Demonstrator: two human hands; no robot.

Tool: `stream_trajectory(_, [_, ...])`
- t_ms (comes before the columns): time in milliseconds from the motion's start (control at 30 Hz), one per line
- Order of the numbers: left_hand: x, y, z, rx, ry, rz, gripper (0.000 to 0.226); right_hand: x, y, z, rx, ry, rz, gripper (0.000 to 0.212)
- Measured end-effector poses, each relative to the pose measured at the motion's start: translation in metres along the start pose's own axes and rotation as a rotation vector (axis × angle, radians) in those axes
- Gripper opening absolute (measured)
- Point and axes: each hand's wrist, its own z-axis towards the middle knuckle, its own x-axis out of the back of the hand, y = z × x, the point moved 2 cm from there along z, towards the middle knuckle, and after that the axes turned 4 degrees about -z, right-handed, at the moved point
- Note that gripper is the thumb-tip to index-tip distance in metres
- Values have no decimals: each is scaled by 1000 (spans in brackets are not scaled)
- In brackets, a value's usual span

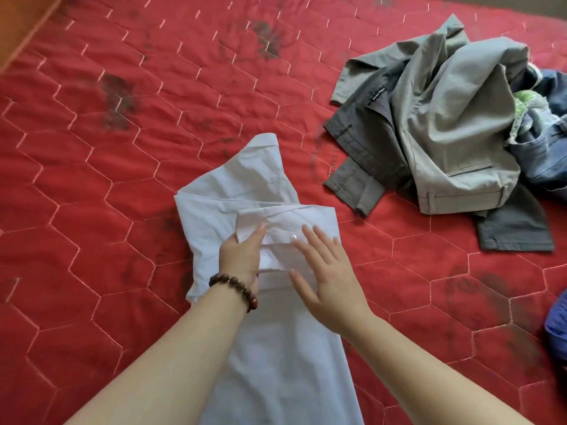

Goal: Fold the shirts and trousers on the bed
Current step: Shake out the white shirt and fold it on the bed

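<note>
A white shirt (245, 191) lies lengthways on the red quilted bed (122, 148), its sleeves folded across the body and a buttoned cuff on top. My left hand (241, 256), with a bead bracelet at the wrist, holds the cuff's left edge, its fingers tucked under the fabric. My right hand (329, 276) lies flat with spread fingers on the folded sleeve, just right of the button. A heap of grey trousers (445, 133) sits unfolded at the upper right.
Blue denim (546, 154) and a green-patterned cloth (524, 105) lie tangled at the right edge beside the grey heap. A blue-purple item (557, 335) pokes in at the lower right. A wooden bed frame (21, 23) runs along the top left corner.
</note>
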Motion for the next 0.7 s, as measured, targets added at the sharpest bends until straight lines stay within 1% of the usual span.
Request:
stream_trajectory(67, [31, 4, 17, -33, 74, -15, 9, -12, 10, 2, -69, -63, -101, 60])
stream_trajectory(133, [60, 3, 29, -44, 161, 25, 13, -23, 19, 4, -145, -149, -182, 67])
stream_trajectory(233, [91, -6, 40, -42, 247, 114, 21, -38, 27, 7, -223, -266, -315, 61])
stream_trajectory(333, [106, -11, 46, -93, 283, 167, 10, -49, 24, 12, -257, -343, -315, 59])
stream_trajectory(433, [112, -10, 49, -147, 335, 191, 15, -58, 14, 19, -199, -365, -278, 59])
stream_trajectory(500, [116, -9, 49, -181, 334, 210, 13, -61, 11, 24, -181, -364, -257, 58])
stream_trajectory(567, [121, -5, 46, -216, 319, 262, 10, -64, 7, 30, -208, -333, -215, 60])
stream_trajectory(600, [124, -3, 46, -233, 308, 302, 10, -64, 6, 33, -263, -280, -161, 62])
stream_trajectory(700, [130, 8, 45, -320, 269, 509, 12, -58, 4, 46, -526, -23, 13, 70])
